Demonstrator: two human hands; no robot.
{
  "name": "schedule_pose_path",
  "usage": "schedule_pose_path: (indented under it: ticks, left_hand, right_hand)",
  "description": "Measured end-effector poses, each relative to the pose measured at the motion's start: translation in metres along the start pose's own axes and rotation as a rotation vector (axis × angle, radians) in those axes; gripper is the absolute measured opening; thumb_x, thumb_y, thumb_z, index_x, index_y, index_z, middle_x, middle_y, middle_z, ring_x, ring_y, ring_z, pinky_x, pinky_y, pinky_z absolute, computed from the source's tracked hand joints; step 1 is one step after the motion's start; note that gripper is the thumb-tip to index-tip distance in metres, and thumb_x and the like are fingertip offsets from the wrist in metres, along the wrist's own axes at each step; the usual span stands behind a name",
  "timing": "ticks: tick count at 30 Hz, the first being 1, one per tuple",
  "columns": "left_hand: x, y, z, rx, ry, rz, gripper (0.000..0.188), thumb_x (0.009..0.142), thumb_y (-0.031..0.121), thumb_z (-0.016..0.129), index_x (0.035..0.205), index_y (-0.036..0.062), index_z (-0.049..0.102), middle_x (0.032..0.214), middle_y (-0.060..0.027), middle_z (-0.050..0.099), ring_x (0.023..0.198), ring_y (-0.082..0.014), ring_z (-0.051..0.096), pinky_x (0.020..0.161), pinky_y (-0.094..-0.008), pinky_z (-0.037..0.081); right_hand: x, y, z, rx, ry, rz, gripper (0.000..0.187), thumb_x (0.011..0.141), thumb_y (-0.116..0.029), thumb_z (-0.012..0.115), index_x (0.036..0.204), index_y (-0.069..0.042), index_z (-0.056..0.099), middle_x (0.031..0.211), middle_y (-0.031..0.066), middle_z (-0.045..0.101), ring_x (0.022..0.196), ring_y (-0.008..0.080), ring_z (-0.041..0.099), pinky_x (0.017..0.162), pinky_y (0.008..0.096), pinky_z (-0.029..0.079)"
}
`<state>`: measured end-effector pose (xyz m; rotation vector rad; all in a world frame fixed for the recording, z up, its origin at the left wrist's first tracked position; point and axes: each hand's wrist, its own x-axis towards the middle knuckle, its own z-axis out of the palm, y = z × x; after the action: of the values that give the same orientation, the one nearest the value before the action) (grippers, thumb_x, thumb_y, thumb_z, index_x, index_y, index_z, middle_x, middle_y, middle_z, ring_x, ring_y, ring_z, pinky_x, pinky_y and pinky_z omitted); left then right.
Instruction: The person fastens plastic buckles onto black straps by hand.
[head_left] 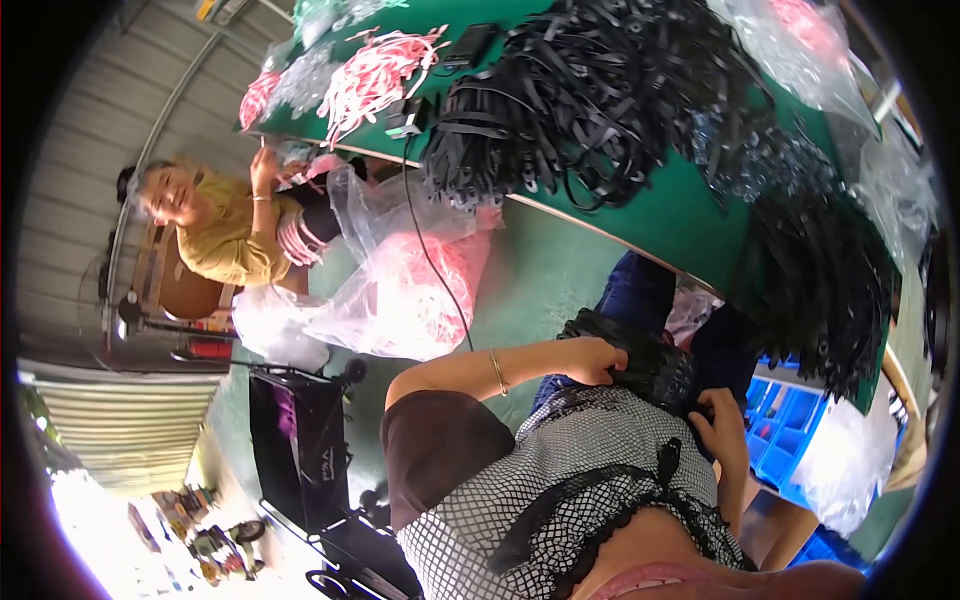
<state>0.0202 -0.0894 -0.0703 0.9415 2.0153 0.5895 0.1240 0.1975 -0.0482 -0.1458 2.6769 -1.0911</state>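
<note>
A bundle of flat black straps [650,368] lies across my lap, over dark blue trousers. My left hand [597,360], with a thin bracelet on its wrist, is closed on the left end of this bundle. My right hand [724,428] rests beside the bundle's right end, against my side. Its fingers are slightly bent and apart, with nothing visible in them. On the green table [600,222] ahead, a large tangled heap of black straps [590,95] spreads out. More black straps [815,285] hang over the table's right edge.
Pink straps [378,80] lie on the table's far left, near a small black device [405,118] whose cable hangs down. A seated person in yellow [225,225] works there, beside a clear bag of pink material [425,290]. Blue crates [785,425] stand right; a black cart [300,450] stands left.
</note>
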Motion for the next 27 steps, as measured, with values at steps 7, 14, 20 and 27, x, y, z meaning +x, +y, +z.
schedule_pose_path:
  ticks: [7,14,20,27]
  left_hand:
    - [-0.015,0.025,-0.009,0.309,0.08,-0.078,0.04,0.073,0.028,0.063,0.104,0.0059,0.052,0.103,-0.0148,0.052,0.098,-0.0334,0.051,0.08,-0.0416,0.044]
    - [-0.017,0.038,-0.032,0.297,0.254,0.0,0.04,0.073,0.027,0.065,0.106,0.0093,0.054,0.1,-0.0114,0.055,0.093,-0.0301,0.055,0.077,-0.0393,0.047]
    - [0.022,0.074,-0.082,0.165,0.334,0.307,0.034,0.074,0.019,0.064,0.104,0.006,0.054,0.087,-0.0125,0.059,0.079,-0.0281,0.059,0.067,-0.0358,0.048]
    - [0.074,0.084,-0.108,-0.127,0.747,0.324,0.019,0.074,0.012,0.061,0.089,0.0012,0.061,0.079,-0.0151,0.062,0.069,-0.0299,0.061,0.061,-0.0343,0.047]
  right_hand:
    - [-0.007,-0.005,-0.023,0.032,-0.018,0.001,0.03,0.068,-0.008,0.066,0.094,-0.002,0.055,0.08,0.0107,0.053,0.07,0.0224,0.054,0.063,0.0298,0.045]
    - [0.05,-0.067,-0.102,0.113,0.214,-0.21,0.019,0.075,-0.008,0.063,0.092,-0.002,0.058,0.075,0.0072,0.055,0.065,0.015,0.054,0.057,0.0261,0.043]
    - [0.1,-0.063,-0.144,-0.228,0.604,-0.277,0.013,0.073,-0.007,0.064,0.084,-0.002,0.057,0.071,0.0078,0.054,0.062,0.0191,0.055,0.055,0.0282,0.043]
    - [0.166,-0.056,-0.128,-0.61,0.671,-0.197,0.02,0.069,-0.019,0.067,0.083,-0.007,0.059,0.08,0.0078,0.059,0.081,0.0264,0.056,0.068,0.0369,0.044]
